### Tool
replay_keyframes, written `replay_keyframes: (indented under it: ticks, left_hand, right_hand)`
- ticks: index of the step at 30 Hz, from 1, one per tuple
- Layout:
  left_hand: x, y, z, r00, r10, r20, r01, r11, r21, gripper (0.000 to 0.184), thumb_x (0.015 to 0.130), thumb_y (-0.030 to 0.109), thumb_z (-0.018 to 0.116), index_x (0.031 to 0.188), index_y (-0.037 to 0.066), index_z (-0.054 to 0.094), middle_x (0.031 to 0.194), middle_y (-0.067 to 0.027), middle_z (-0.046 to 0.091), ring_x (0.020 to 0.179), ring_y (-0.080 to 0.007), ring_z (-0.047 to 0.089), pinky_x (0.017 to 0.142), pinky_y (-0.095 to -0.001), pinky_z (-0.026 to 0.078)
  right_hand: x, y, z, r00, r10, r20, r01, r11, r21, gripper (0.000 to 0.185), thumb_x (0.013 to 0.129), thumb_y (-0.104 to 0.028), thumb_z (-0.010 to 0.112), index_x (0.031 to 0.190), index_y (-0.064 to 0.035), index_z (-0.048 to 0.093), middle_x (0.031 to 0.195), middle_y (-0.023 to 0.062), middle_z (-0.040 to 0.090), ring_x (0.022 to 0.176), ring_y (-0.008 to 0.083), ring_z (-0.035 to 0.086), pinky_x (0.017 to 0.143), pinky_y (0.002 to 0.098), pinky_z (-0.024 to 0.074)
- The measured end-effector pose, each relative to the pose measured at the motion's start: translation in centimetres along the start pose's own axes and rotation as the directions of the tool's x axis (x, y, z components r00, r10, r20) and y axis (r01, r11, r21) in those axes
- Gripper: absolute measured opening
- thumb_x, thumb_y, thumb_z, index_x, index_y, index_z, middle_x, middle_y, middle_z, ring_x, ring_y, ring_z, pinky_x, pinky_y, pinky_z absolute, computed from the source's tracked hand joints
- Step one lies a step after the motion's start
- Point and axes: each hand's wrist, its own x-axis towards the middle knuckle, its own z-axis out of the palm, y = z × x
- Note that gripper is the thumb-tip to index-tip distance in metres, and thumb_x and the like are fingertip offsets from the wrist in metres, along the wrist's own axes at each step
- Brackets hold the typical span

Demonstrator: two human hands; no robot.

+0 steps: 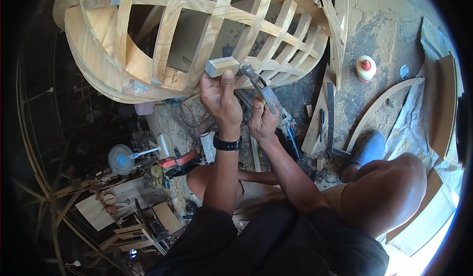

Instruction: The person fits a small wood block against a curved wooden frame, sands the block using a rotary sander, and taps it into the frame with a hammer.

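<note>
My left hand [220, 101], with a dark watch on the wrist, is closed on a small wooden block [222, 66], thumb on its near face. The block is against or just in front of a curved wooden frame [207, 34] of crossing slats; whether it touches cannot be made out. My right hand [264, 121] grips a claw hammer [260, 86] by its handle, close below the metal head. The hammer head is just right of the block, near the lower rail of the frame. Most of the handle is hidden in my fist.
On the floor at right stand a white glue bottle with a red cap [365, 68] and a curved wooden strip [382, 109]. A blue-handled tool [291, 137] lies by my right forearm. A small fan [121, 159], a red tool [181, 160] and wood offcuts [167, 218] crowd the lower left.
</note>
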Motion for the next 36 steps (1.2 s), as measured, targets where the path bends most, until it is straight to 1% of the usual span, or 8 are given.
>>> replay_keyframes:
  ticks: [2, 10, 12, 18, 20, 31, 34, 36]
  left_hand:
    - [0.0, 0.2, 0.1, 1.0, -0.004, -0.011, 0.004, 1.0, 0.02, 0.031, 0.101, 0.015, 0.068, 0.122, -0.006, 0.06, 0.117, -0.0115, 0.068, 0.108, -0.017, 0.063, 0.1, -0.0326, 0.047]
    - [0.3, 0.3, 0.4, 1.0, -0.013, 0.013, 0.012, 0.997, 0.07, 0.034, 0.102, 0.016, 0.067, 0.125, -0.007, 0.059, 0.118, -0.0112, 0.067, 0.109, -0.0165, 0.062, 0.1, -0.031, 0.046]
    - [0.5, 0.2, 0.2, 1.0, -0.018, 0.026, 0.016, 0.997, 0.071, 0.033, 0.102, 0.016, 0.066, 0.125, -0.007, 0.059, 0.118, -0.0111, 0.067, 0.109, -0.0165, 0.062, 0.1, -0.031, 0.046]
    - [0.4, 0.1, 0.0, 0.996, -0.028, 0.088, 0.011, 0.982, 0.191, 0.036, 0.104, 0.018, 0.063, 0.13, -0.007, 0.056, 0.123, -0.0123, 0.065, 0.113, -0.0175, 0.061, 0.102, -0.0323, 0.045]
    - [0.5, -0.1, 0.2, 0.998, 0.001, 0.064, -0.005, 0.997, 0.075, 0.039, 0.105, 0.019, 0.062, 0.133, -0.007, 0.053, 0.127, -0.0137, 0.063, 0.115, -0.0182, 0.06, 0.104, -0.0329, 0.045]
    - [0.2, -0.3, 1.3, 0.999, 0.032, -0.007, -0.032, 0.999, 0.006, 0.041, 0.104, 0.022, 0.064, 0.131, -0.006, 0.053, 0.127, -0.0142, 0.063, 0.117, -0.0191, 0.059, 0.106, -0.0344, 0.043]
    - [0.2, -0.3, 1.3, 0.999, 0.035, -0.014, -0.035, 0.999, -0.005, 0.039, 0.104, 0.021, 0.065, 0.13, -0.006, 0.054, 0.126, -0.0137, 0.064, 0.116, -0.0186, 0.059, 0.105, -0.0339, 0.043]
    - [0.2, -0.4, 1.1, 0.999, 0.034, -0.018, -0.034, 0.999, -0.004, 0.038, 0.104, 0.02, 0.065, 0.129, -0.006, 0.054, 0.126, -0.0134, 0.064, 0.115, -0.0182, 0.059, 0.105, -0.0336, 0.043]
  right_hand:
    - [-0.1, 0.1, -0.1, 0.994, 0.108, 0.035, -0.109, 0.993, 0.047, 0.014, 0.099, -0.008, 0.061, 0.105, 0.0019, 0.069, 0.087, 0.0207, 0.069, 0.072, 0.0388, 0.068, 0.06, 0.044, 0.0527]
    - [-0.5, -0.5, 0.0, 0.99, 0.138, 0.032, -0.14, 0.987, 0.081, 0.02, 0.103, -0.015, 0.058, 0.105, 0.0016, 0.069, 0.081, 0.0192, 0.068, 0.067, 0.0374, 0.068, 0.059, 0.0448, 0.052]
    - [-0.5, -1.0, -0.1, 0.947, 0.311, 0.077, -0.319, 0.932, 0.172, 0.025, 0.105, -0.019, 0.057, 0.107, 0.0025, 0.069, 0.081, 0.0177, 0.068, 0.067, 0.0333, 0.07, 0.059, 0.044, 0.053]
    - [0.6, -1.7, -0.5, 0.975, 0.212, 0.062, -0.219, 0.964, 0.15, 0.028, 0.106, -0.021, 0.056, 0.11, 0.0037, 0.068, 0.08, 0.0174, 0.068, 0.066, 0.0289, 0.07, 0.06, 0.0406, 0.0545]
    - [0.5, -2.0, -0.5, 0.968, 0.242, 0.071, -0.25, 0.953, 0.169, 0.028, 0.106, -0.021, 0.056, 0.11, 0.0039, 0.068, 0.08, 0.0176, 0.068, 0.066, 0.029, 0.07, 0.061, 0.0401, 0.0543]
    - [0.3, -1.0, -0.8, 0.931, 0.362, 0.045, -0.364, 0.918, 0.16, 0.028, 0.105, -0.02, 0.057, 0.104, 0.0052, 0.069, 0.084, 0.0184, 0.068, 0.068, 0.0315, 0.068, 0.063, 0.0392, 0.0519]
    - [-0.5, 0.2, -0.4, 0.956, 0.292, 0.008, -0.288, 0.94, 0.182, 0.025, 0.103, -0.018, 0.059, 0.102, 0.0047, 0.069, 0.084, 0.0185, 0.068, 0.066, 0.0322, 0.067, 0.061, 0.0393, 0.0514]
    - [-1.0, 0.9, 0.4, 0.99, 0.14, -0.005, -0.134, 0.958, 0.254, 0.018, 0.101, -0.012, 0.061, 0.101, 0.0033, 0.07, 0.086, 0.0187, 0.069, 0.067, 0.0338, 0.067, 0.061, 0.0397, 0.0516]
